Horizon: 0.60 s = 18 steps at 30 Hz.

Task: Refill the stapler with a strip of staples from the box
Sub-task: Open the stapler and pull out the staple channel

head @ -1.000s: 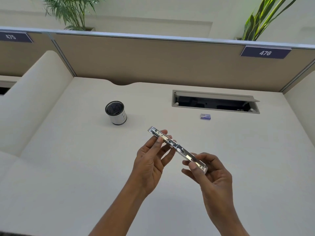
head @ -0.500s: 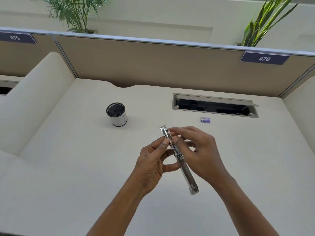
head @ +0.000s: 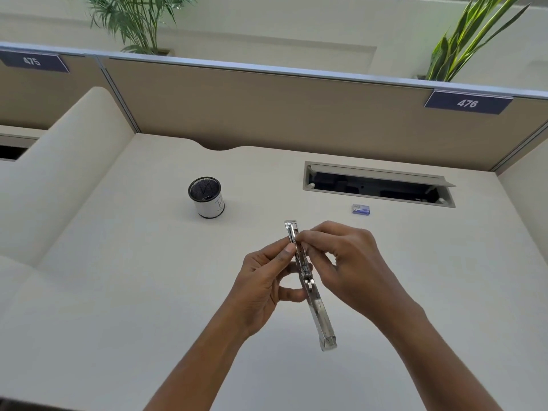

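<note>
A long silver metal stapler (head: 321,317) hangs in the air above the desk, its length running away from me. My left hand (head: 264,287) grips its far half from the left with thumb and fingers. My right hand (head: 347,264) pinches the same far half from the right, fingertips against the top near the front end. A small blue box of staples (head: 361,209) lies on the desk beyond my hands, to the right. No loose strip of staples shows in either hand.
A black mesh pen cup (head: 206,197) stands on the cream desk (head: 124,292) at the back left. An open cable hatch (head: 378,185) is set into the desk behind the box. Beige partition panels (head: 267,111) close the desk at the back and sides.
The stapler turned from lying crosswise to pointing away from me. My right hand left its near end and moved up to pinch the far half beside my left hand.
</note>
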Tool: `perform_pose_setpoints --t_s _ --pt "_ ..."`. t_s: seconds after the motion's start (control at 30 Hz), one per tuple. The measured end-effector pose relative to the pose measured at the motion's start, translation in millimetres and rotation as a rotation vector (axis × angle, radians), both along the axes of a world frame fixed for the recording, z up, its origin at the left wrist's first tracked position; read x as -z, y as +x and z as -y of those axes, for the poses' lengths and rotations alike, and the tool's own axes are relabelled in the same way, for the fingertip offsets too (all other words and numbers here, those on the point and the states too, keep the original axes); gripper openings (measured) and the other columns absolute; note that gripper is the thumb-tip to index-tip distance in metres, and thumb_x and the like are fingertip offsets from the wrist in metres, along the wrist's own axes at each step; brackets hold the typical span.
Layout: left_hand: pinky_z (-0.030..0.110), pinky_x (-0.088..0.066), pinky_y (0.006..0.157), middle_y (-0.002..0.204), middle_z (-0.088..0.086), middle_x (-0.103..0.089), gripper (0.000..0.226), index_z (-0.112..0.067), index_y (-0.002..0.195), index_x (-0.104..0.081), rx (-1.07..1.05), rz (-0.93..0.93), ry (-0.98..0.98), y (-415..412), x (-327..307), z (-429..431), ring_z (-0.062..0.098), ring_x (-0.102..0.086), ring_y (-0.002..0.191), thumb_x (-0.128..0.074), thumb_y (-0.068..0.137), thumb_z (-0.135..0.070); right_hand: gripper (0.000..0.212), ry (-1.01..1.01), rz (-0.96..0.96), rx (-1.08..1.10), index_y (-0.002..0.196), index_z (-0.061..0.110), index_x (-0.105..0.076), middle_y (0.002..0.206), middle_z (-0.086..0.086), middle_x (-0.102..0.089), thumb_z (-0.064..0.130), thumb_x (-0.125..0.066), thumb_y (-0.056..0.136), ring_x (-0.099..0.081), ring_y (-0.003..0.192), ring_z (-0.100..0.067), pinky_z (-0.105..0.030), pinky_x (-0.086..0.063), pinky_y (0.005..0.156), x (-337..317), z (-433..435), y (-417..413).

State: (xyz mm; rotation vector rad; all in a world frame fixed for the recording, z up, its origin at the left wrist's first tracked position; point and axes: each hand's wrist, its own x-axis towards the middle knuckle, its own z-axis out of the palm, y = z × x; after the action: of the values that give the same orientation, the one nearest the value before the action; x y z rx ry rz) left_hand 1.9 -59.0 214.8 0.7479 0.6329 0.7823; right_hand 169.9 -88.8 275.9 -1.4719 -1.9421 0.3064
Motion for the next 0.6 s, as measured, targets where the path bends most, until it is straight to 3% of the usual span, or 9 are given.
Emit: perform_pose_setpoints --t_s 0.23,0.37,0.6 --pt "0.032 -0.061 0.058 0.097 0.003 -0.073 0.03 -0.01 0.126 -0.074 0.015 0.0 -0.003 2 -1 -2 0.013 -0.069 0.088 -0.063 0.102 -0.024 0.023 0.013 0.006 -0.001 0.11 0.011 -0.079 0.09 0.0 -0.073 0.001 -0.069 0.092 -0.068 0.072 -0.013 -0.03 -0.057 0.066 0 8 3" --pt "0.035 -0.062 0.059 0.108 0.013 -0.072 0.033 -0.009 0.129 -0.071 0.003 -0.004 -0.042 2 0 -3 0.018 -0.068 0.091 -0.063 0.101 -0.023 0.021 -0.011 -0.104 0.01 0.107 0.018 -0.076 0.092 0.008 -0.074 0.006 -0.071 0.092 -0.07 0.079 -0.007 -0.027 -0.059 0.073 1 13 5" --pt "0.041 -0.065 0.064 0.108 0.009 -0.072 0.031 -0.012 0.127 -0.073 0.026 -0.001 -0.048 3 -6 -5 0.02 -0.071 0.09 -0.065 0.1 -0.024 0.019 -0.013 -0.307 0.077 0.1 0.018 -0.077 0.09 0.015 -0.077 0.006 -0.08 0.086 -0.075 0.085 -0.004 -0.022 -0.062 0.076 4 16 6"
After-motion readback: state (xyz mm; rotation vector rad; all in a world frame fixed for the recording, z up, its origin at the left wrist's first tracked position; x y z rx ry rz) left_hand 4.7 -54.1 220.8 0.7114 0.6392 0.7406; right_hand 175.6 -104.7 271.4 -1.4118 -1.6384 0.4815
